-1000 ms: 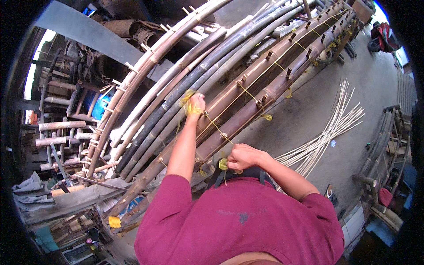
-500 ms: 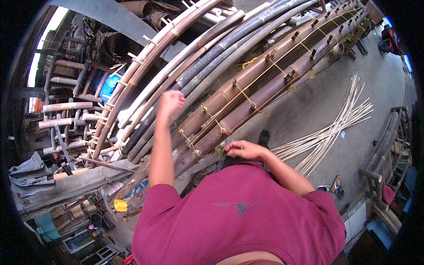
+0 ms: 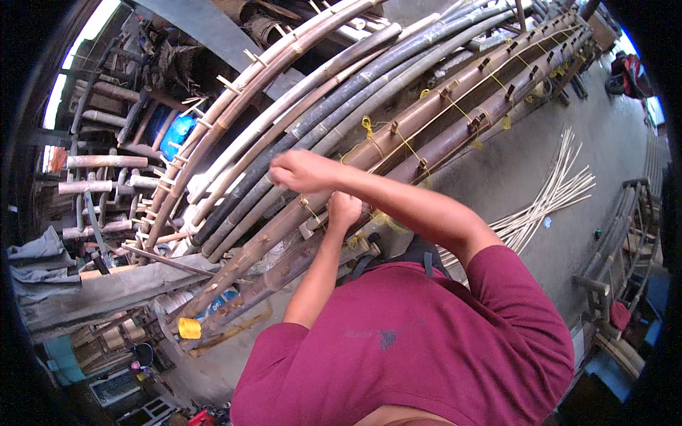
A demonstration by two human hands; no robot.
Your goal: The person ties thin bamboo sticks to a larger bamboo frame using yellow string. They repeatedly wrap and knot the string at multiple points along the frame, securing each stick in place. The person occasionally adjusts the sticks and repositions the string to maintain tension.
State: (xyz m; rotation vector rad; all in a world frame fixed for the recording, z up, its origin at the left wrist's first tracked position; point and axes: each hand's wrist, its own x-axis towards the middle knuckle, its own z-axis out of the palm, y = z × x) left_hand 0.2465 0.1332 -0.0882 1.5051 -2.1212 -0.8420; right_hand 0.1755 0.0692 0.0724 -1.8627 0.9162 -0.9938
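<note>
Two long brown bamboo poles, a far one [image 3: 418, 113] and a near one [image 3: 453, 137], run side by side in front of me. Short pegs stand along them, and thin cord crosses between them. My left hand [image 3: 344, 210] is closed in a fist low over the two poles. Across it reaches my right forearm, with my right hand [image 3: 304, 171] closed and slightly blurred, above the far pole. Whatever either hand holds is hidden or too thin to make out. Yellow twine [image 3: 366, 128] hangs in a loop on the far pole, beyond my right forearm.
Dark and grey curved poles [image 3: 334, 117] lie behind the pair. A ladder-like bamboo piece [image 3: 213, 117] with pegs stands farther left. Thin pale sticks [image 3: 543, 206] are spread on the floor at right. A yellow spool of twine [image 3: 190, 328] sits near the poles' left end.
My right hand has swung left from near my body, across the left arm to over the poles. My left hand has dropped right and nearer to me. The view has shifted slightly.
</note>
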